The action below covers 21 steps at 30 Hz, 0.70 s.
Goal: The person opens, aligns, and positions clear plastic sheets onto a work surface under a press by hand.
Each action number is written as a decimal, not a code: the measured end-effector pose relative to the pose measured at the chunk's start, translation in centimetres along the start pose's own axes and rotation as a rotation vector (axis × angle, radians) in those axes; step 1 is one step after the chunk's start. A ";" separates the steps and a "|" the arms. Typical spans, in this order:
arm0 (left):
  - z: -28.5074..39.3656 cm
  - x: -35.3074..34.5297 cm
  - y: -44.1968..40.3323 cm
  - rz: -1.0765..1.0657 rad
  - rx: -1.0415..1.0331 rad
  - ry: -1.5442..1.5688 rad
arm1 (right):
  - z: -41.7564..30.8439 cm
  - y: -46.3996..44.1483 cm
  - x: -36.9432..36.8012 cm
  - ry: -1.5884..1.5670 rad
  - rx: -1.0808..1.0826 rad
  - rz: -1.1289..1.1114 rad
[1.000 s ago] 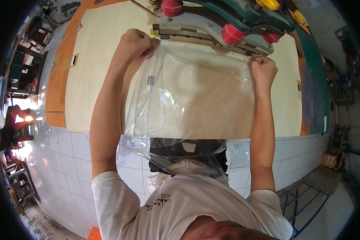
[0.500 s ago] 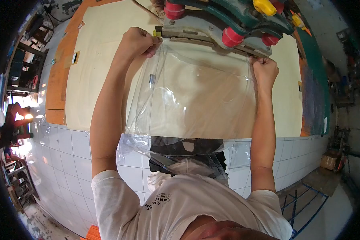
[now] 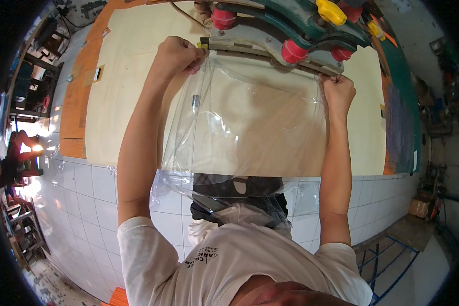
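A clear plastic sheet (image 3: 260, 117) stretches between my hands over the pale table covering, and its near part hangs past the table's front edge toward my lap. My left hand (image 3: 177, 55) pinches the sheet's far left corner, beside the left end of the press's metal bar (image 3: 260, 50). At the far right corner, my right hand (image 3: 338, 87) grips the plastic close below the bar's right end. The sheet's far edge runs along the bar. Whether the bar touches the plastic cannot be made out.
Over the far side of the table stands a green press (image 3: 285, 23) with red knobs (image 3: 295, 51) and a yellow handle (image 3: 331, 11). Cream sheeting (image 3: 122, 112) covers the orange-brown tabletop (image 3: 72, 122). A blue metal frame (image 3: 387, 262) stands on the floor at right.
The press's bar and red knobs appear slightly lower in the view. Both hands keep their hold on the plastic sheet and have hardly moved.
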<state>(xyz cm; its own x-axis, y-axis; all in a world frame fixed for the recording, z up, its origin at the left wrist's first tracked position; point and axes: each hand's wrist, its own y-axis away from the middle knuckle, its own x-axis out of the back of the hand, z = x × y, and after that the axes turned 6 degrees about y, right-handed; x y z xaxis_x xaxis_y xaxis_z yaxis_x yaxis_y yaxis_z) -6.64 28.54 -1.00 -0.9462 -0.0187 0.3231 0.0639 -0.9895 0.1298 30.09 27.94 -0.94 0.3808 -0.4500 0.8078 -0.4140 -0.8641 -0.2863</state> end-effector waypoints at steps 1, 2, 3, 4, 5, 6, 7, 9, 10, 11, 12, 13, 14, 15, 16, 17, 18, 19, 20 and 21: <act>0.1 0.0 0.1 -0.001 -0.002 -0.001 | 0.3 -0.1 -0.1 -0.001 -0.001 0.002; 0.3 -0.1 0.3 0.015 -0.007 -0.045 | 0.7 -0.3 -0.3 -0.013 -0.006 -0.014; 0.6 -0.1 0.5 0.029 -0.014 -0.089 | 0.8 -0.3 -0.3 -0.026 -0.011 -0.029; 0.9 -0.1 0.8 0.028 -0.020 -0.090 | 0.8 -0.3 -0.3 -0.027 -0.012 -0.024; 1.2 0.0 1.2 0.030 -0.013 -0.111 | 0.8 -0.2 -0.2 -0.048 -0.049 -0.044; 1.5 0.1 1.3 0.032 -0.006 -0.132 | 0.9 -0.2 -0.2 -0.068 -0.085 -0.065; 1.4 0.1 1.2 0.031 -0.012 -0.131 | 1.2 -0.3 -0.3 -0.069 -0.086 -0.059; 0.7 0.0 1.1 0.034 0.006 -0.114 | 1.6 -0.6 -0.6 -0.087 -0.104 -0.089; 0.5 0.1 1.0 0.031 0.002 -0.115 | 1.7 -0.6 -0.5 -0.087 -0.107 -0.085; 0.2 0.2 1.1 0.031 -0.017 -0.127 | 1.9 -0.6 -0.4 -0.147 -0.138 -0.125; 0.3 0.3 1.2 0.032 -0.037 -0.138 | 1.8 -0.6 -0.3 -0.206 -0.168 -0.164; 0.4 0.2 1.2 0.028 -0.041 -0.137 | 1.7 -0.5 -0.2 -0.205 -0.169 -0.159; 0.5 0.0 1.1 0.052 -0.011 -0.179 | 1.8 -0.5 -0.1 -0.135 -0.156 -0.136; 0.7 -0.1 1.2 0.079 0.021 -0.223 | 1.6 -0.3 -0.1 -0.068 -0.141 -0.118; 0.9 -0.2 1.3 0.074 0.018 -0.222 | 1.4 -0.2 -0.1 -0.066 -0.145 -0.114; 1.0 -0.2 1.4 0.083 0.018 -0.223 | 1.3 0.0 0.0 -0.078 -0.114 -0.097; 1.1 -0.3 1.5 0.091 0.018 -0.223 | 1.3 0.2 0.1 -0.090 -0.083 -0.082; 0.9 -0.3 1.4 0.084 0.019 -0.222 | 1.5 0.1 0.1 -0.086 -0.088 -0.080; 0.7 -0.3 1.2 0.088 0.003 -0.228 | 1.6 -0.1 -0.1 -0.057 -0.104 -0.089; 0.5 -0.3 1.0 0.094 -0.014 -0.234 | 1.7 -0.3 -0.2 -0.029 -0.119 -0.097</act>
<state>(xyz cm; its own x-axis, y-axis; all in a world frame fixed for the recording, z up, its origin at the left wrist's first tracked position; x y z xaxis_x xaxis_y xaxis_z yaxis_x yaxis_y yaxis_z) -6.17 27.62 -0.49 -0.8371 -0.0785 0.5413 0.1419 -0.9869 0.0763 31.51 27.90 -1.90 0.4470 -0.3739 0.8126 -0.4683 -0.8718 -0.1435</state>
